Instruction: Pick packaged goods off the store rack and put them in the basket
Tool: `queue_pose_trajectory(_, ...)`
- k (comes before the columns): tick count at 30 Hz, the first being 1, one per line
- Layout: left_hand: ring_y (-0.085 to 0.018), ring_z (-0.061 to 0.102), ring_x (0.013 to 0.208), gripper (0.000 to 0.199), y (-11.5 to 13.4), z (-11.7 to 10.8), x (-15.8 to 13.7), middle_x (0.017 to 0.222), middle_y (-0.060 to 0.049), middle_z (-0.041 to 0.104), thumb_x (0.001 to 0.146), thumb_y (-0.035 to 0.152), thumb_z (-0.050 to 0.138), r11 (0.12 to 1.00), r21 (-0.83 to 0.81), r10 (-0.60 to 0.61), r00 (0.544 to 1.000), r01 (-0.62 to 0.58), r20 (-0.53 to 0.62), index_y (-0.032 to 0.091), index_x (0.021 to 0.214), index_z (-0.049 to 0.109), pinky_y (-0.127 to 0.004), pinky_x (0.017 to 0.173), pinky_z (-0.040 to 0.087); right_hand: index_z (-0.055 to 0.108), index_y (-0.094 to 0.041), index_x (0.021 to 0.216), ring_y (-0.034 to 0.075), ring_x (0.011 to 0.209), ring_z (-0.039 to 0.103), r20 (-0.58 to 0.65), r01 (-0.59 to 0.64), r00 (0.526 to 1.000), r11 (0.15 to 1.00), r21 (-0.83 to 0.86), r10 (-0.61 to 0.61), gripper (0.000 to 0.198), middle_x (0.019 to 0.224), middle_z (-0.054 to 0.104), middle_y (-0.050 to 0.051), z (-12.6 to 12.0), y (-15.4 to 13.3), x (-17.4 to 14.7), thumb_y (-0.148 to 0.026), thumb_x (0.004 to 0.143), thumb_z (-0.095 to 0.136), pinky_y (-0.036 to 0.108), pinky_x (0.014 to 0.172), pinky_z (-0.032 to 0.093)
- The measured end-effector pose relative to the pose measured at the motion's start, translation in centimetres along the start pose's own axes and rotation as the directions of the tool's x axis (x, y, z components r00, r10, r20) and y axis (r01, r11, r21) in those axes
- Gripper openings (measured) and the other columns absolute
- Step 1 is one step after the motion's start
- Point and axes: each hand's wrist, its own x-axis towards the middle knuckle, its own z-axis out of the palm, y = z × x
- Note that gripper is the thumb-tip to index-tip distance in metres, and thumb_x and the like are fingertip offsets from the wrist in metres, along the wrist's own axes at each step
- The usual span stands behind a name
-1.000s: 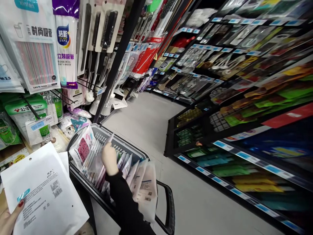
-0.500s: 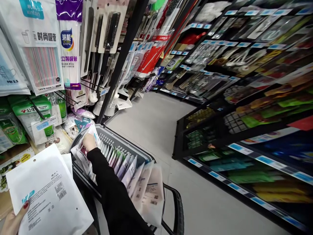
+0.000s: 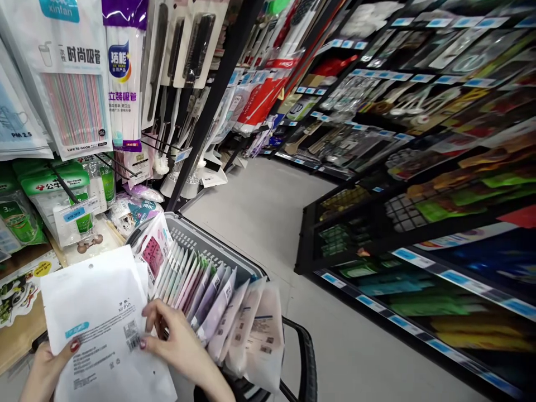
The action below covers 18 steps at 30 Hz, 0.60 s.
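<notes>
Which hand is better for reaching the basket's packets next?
Probably the right hand: it's nearer the packets in the basket. The left hand is farther away, holding the white package with its thumb on the front.

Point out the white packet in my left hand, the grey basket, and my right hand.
White packet [image 3: 106,321], head view: middle of its printed face.
Grey basket [image 3: 196,234], head view: its perforated inner wall.
Right hand [image 3: 178,336], head view: its back.

One grey shopping basket [image 3: 188,237] holds more than ten packets [image 3: 224,304], packed too tightly for an exact count. One white pouch [image 3: 100,301] shows, with what looks like a second behind it, plus at least two drinking-straw packs [image 3: 75,106]
</notes>
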Motion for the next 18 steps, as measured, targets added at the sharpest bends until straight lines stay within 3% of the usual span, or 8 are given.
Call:
queue_pose_trajectory(4,-0.032,0.067,0.067,0.038,0.1,1.9,0.1,0.07,-0.011,0.072,0.042,0.051,0.082,0.968,0.206,0.123,0.986,-0.144,0.113,0.017,0.056,0.073,-0.034,0.06,0.055,0.057,-0.019,0.075,0.022,0.096,0.049,-0.176,-0.148,0.976,0.983,-0.112,0.127,0.025,0.083,0.06,-0.001,3.0,0.0,-1.3,-0.023,0.061,0.077,0.031,0.088,0.033)
queue_pose_trajectory(6,-0.032,0.067,0.066,0.035,0.2,2.9,-0.4,0.069,-0.01,0.072,0.046,0.051,0.08,0.946,0.252,0.173,0.976,-0.203,0.135,0.017,0.056,0.073,-0.034,0.057,0.055,0.056,-0.018,0.083,0.024,0.1,0.047,-0.307,-0.204,0.936,0.977,-0.066,0.175,0.029,0.093,0.058,0.003,3.6,0.5,-1.2,-0.023,0.062,0.074,0.033,0.091,0.033)
queue_pose_trajectory(8,-0.032,0.066,0.063,0.036,0.4,3.7,-0.9,0.069,-0.011,0.071,0.05,0.052,0.077,0.93,0.281,0.204,0.969,-0.237,0.142,0.017,0.053,0.073,-0.034,0.054,0.054,0.051,-0.018,0.102,0.024,0.101,0.046,-0.433,-0.248,0.873,0.969,-0.002,0.223,0.046,0.104,0.053,0.006,3.7,1.2,-0.9,-0.026,0.062,0.072,0.034,0.09,0.035)
queue_pose_trajectory(10,-0.032,0.067,0.063,0.036,0.7,4.0,-1.0,0.069,-0.011,0.071,0.051,0.053,0.076,0.923,0.296,0.211,0.967,-0.245,0.143,0.018,0.052,0.073,-0.034,0.055,0.054,0.044,-0.017,0.114,0.024,0.099,0.048,-0.441,-0.254,0.863,0.966,0.046,0.248,0.059,0.108,0.051,0.008,3.3,1.9,-0.7,-0.029,0.062,0.07,0.034,0.088,0.037)
queue_pose_trajectory(13,-0.034,0.068,0.067,0.036,1.2,3.9,-0.5,0.072,-0.011,0.071,0.047,0.054,0.077,0.928,0.291,0.185,0.966,-0.232,0.178,0.019,0.056,0.074,-0.036,0.059,0.055,0.043,-0.017,0.116,0.026,0.106,0.046,-0.402,-0.241,0.883,0.969,0.054,0.242,0.065,0.117,0.048,0.009,2.5,2.4,-0.6,-0.03,0.059,0.072,0.034,0.092,0.035)
queue_pose_trajectory(15,-0.035,0.068,0.07,0.037,1.3,3.7,0.1,0.074,-0.01,0.071,0.044,0.053,0.079,0.938,0.271,0.165,0.965,-0.217,0.202,0.019,0.059,0.075,-0.037,0.062,0.056,0.044,-0.017,0.111,0.027,0.109,0.046,-0.369,-0.195,0.905,0.977,0.081,0.211,0.064,0.117,0.051,0.01,2.1,2.5,-0.6,-0.032,0.057,0.074,0.034,0.093,0.035)
queue_pose_trajectory(18,-0.034,0.068,0.073,0.037,1.1,3.5,0.6,0.076,-0.01,0.072,0.047,0.053,0.078,0.947,0.237,0.168,0.964,-0.215,0.204,0.019,0.063,0.076,-0.037,0.065,0.056,0.046,-0.018,0.101,0.026,0.098,0.054,-0.352,-0.111,0.922,0.98,0.163,0.162,0.054,0.102,0.06,0.006,1.9,2.7,-0.9,-0.036,0.059,0.074,0.033,0.085,0.04)
